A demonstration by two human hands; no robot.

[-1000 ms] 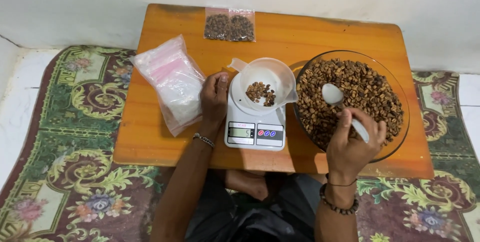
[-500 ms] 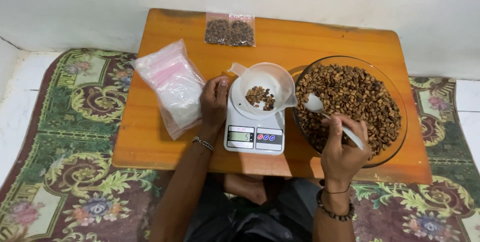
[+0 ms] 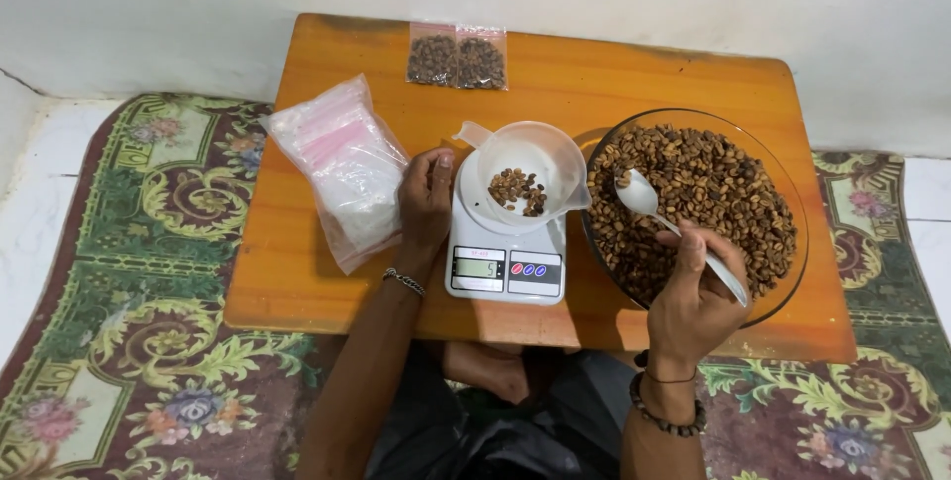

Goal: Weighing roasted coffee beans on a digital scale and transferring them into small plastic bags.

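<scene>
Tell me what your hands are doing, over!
Right hand holds spoon over bean bowl. Left hand steadies scale. Few beans in white cup.

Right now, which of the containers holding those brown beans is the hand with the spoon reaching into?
The big glass bowl on the right: the spoon in the right hand is over its heap. The white cup on the scale holds few; the two small bags lie sealed.

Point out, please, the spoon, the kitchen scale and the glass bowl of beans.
spoon (image 3: 637,193), head view, on its white scoop.
kitchen scale (image 3: 505,270), head view, on its front panel.
glass bowl (image 3: 798,242), head view, on its right rim.
</scene>
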